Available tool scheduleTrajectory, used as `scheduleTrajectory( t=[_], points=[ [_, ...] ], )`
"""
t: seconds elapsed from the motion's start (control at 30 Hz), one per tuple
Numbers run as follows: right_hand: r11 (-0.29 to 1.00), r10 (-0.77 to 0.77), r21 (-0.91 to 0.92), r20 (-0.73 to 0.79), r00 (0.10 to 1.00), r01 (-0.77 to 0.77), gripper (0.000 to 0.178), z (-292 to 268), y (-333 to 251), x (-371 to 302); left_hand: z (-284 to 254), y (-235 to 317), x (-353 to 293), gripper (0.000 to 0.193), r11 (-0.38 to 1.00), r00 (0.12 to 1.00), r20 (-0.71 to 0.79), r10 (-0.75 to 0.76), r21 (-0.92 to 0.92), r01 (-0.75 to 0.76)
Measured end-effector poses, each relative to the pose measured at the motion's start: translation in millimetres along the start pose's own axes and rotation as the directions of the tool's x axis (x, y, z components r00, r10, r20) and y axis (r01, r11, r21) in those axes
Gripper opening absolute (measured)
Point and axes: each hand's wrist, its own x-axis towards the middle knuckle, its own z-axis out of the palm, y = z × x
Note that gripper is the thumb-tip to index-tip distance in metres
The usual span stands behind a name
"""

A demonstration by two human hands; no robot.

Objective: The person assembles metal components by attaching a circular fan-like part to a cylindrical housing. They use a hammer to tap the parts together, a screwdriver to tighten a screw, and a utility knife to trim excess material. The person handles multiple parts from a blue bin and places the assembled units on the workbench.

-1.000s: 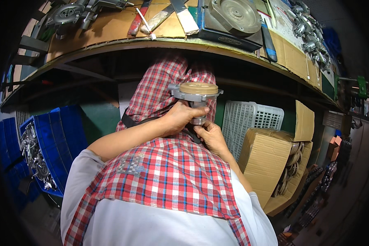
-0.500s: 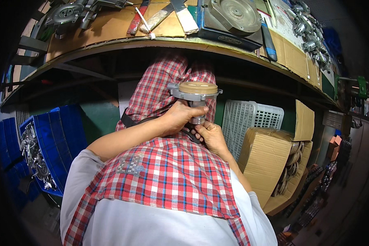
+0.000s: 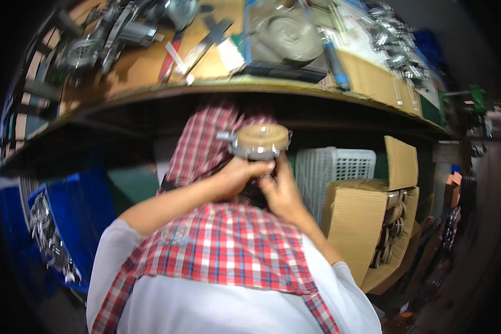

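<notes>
The grey metal part [image 3: 254, 151], topped by a tan disc [image 3: 263, 134], is held upright at lap height, any marking on it too blurred for me to read. It sits just above the fingers: the left hand [image 3: 236, 179] is clamped round its underside, while the right hand [image 3: 284, 195] adjoins its right side, grip undeterminable. A white basket [image 3: 316, 175] and cardboard box [image 3: 353, 228] stand to the right.

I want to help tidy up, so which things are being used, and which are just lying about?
In use:
grey metal part, held by the left hand
tan round piece on top
right hand, close by

Seemingly lying about:
blue-handled tool
white basket
blue bin
</notes>
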Motion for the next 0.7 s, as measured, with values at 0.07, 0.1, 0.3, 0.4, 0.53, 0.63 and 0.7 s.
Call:
scheduleTrajectory(
  t=[0.07, 0.1, 0.3, 0.4, 0.53, 0.63, 0.7],
  points=[
    [0.989, 0.131, 0.078, -0.119, 0.984, -0.122, 0.06, 7, -2, 4, 5, 11, 4, 0.063, 0.966, 0.985, 0.138, -0.103, 0.252, 0.066],
    [0.98, 0.141, 0.164, -0.159, 0.977, -0.114, 0.059, -4, -5, 12, 14, 23, 5, 0.06, 0.952, 0.982, 0.181, -0.042, 0.306, -0.015],
    [0.756, 0.248, 0.643, -0.112, 0.962, -0.12, 0.046, -124, -11, 56, 16, 91, -7, 0.076, 0.905, 0.895, 0.446, -0.02, 0.388, -0.173],
    [0.803, 0.235, 0.592, -0.431, 0.871, 0.076, 0.031, -213, 12, 108, -8, 113, -29, 0.07, 0.942, 0.95, 0.312, 0.022, 0.312, -0.124],
    [0.899, 0.239, 0.394, -0.807, 0.54, 0.191, 0.031, -339, 61, 215, -61, 111, -44, 0.072, 0.913, 0.955, -0.001, 0.296, 0.294, -0.283],
    [0.959, 0.282, 0.276, -0.886, 0.367, -0.07, 0.037, -413, 117, 289, -76, 120, -50, 0.075, 0.892, 0.901, -0.208, 0.38, 0.341, -0.298],
    [0.87, 0.176, -0.012, -0.927, 0.332, -0.493, 0.055, -463, 172, 333, -81, 124, -55, 0.076, 0.888, 0.855, -0.312, 0.414, 0.343, -0.305]
  ],
)
